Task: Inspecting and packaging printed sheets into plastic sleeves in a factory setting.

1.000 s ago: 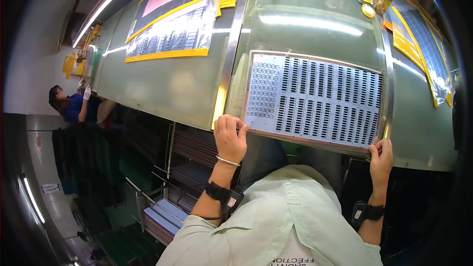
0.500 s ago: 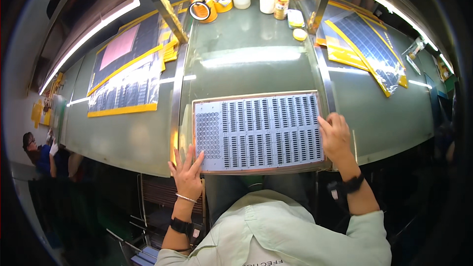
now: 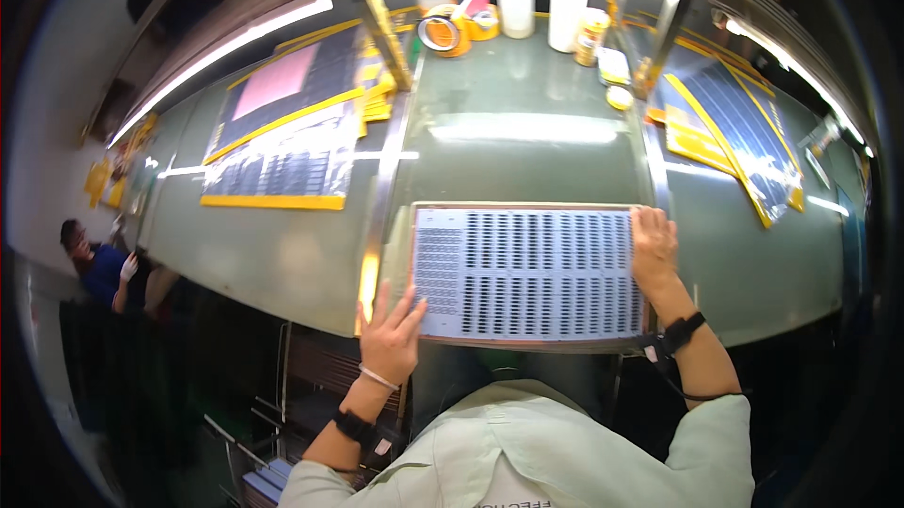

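Nearest you, below the panel, is your pale green cloth shirt (image 3: 546,437), softly creased. Black straps ring both your wrists, and a thin, pale, rigid bracelet (image 3: 379,377) circles the left one.

The panel (image 3: 532,273) lies flat at the table's near edge in front of you: a thin, stiff, pale blue rectangle with a narrow coppery rim, columns of short dark bars over most of its face and finer rows of small marks along its left part.

Your hands are apart, one at each side of the panel. Your left hand (image 3: 388,343) is at its near left corner, fingers splayed and pointing away from you, fingertips by the edge. Your right hand (image 3: 656,249) is at its far right corner, the forearm slanting inward and the fingers bent over the edge; you cannot tell from here whether the thumb pinches.

Around and beyond the panel, the table (image 3: 527,169) is smooth, glossy and grey-green. Farther off, to the panel's left and right, lie shiny clear-and-dark film sheets (image 3: 282,164) edged in yellow. Straight beyond the panel stand a round tape roll (image 3: 443,34), a white plastic bottle (image 3: 515,7) and a white cylinder (image 3: 568,14).
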Tool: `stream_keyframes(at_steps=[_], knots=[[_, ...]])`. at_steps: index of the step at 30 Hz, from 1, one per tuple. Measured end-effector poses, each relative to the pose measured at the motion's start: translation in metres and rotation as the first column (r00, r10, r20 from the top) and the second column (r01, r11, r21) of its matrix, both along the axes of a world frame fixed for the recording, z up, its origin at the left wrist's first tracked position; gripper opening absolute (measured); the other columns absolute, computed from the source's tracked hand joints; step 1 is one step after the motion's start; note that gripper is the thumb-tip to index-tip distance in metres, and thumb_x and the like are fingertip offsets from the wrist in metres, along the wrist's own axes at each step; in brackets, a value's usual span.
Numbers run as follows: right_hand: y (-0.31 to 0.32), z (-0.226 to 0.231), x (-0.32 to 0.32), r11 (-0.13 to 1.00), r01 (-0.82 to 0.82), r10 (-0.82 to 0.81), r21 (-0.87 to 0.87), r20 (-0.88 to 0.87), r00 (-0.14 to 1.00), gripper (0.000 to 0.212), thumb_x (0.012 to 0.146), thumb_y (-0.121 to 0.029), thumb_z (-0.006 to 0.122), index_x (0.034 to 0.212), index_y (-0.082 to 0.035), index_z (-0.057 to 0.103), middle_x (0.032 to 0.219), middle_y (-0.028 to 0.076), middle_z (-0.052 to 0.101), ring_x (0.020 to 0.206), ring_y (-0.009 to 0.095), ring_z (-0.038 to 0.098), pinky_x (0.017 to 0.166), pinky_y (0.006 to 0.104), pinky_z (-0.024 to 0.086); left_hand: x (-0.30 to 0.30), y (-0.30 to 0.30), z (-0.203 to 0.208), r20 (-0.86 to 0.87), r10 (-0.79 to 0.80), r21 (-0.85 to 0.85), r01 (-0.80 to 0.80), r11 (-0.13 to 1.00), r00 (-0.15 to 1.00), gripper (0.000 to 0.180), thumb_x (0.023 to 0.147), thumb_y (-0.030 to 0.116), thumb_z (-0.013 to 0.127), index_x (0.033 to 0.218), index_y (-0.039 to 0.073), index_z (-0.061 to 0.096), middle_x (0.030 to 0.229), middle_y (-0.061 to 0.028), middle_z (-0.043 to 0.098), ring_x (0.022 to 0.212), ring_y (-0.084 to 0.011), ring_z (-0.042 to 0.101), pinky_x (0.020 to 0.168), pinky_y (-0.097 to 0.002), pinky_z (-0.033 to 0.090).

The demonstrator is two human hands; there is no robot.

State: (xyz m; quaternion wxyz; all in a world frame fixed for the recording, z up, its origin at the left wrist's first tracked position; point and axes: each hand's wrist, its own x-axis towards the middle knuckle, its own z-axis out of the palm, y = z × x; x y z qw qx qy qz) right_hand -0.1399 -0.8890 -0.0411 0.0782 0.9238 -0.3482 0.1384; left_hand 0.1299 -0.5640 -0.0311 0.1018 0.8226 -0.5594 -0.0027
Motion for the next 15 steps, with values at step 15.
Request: stream_keyframes(at_steps=[15], knots=[[0.009,0.005,-0.003,0.997,0.071,-0.071,-0.005,0.057,0.996,0.037,0.085,-0.010,0.051,0.120,0.000,0.054,0.129,0.010,0.049,0.129,0.031,0.034,0.107,0.0492,0.023,0.045,-0.117,-0.014,0.118,0.003,-0.146,0.014,0.989,0.993,0.054,0.086,0.038,0.054,0.127,0.002,0.050,0.132,-0.0135,0.048,0.131,-0.0288,0.033,0.107,-0.0504,0.020]])
